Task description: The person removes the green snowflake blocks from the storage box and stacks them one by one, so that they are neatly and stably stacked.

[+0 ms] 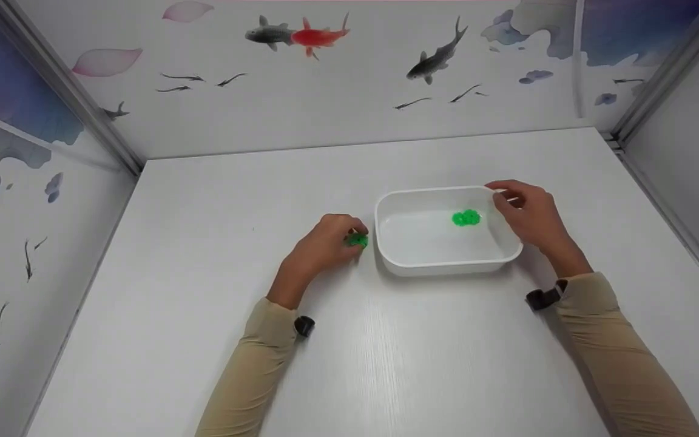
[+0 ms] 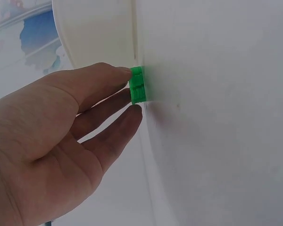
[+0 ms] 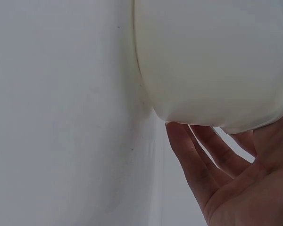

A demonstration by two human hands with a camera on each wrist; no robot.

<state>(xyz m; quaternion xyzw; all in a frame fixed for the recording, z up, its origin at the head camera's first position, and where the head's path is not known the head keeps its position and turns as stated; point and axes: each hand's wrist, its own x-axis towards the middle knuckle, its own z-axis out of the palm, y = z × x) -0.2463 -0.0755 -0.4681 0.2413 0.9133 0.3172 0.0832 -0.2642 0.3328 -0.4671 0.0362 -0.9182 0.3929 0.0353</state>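
Note:
My left hand (image 1: 328,244) pinches a small bright green plastic piece (image 1: 357,240) between thumb and fingertips, low over the table just left of a white rectangular tub (image 1: 395,264). In the left wrist view this green piece (image 2: 137,85) shows a ridged edge and seems to touch the tabletop. At the tub's far right corner, my right hand (image 1: 528,212) grips the rim, thumb over it and fingers along the outer wall. The right wrist view has the fingers against the tub's side (image 3: 207,70); the thumb is hidden there. Inside the tub lies a lobed green cluster (image 1: 466,218), right of its middle.
A white table (image 1: 192,255) carries the tub. Panels printed with fish and petals stand behind it (image 1: 361,91) and at both sides, joined by metal posts (image 1: 64,79). Each wrist wears a black band (image 1: 304,326) by its tan sleeve.

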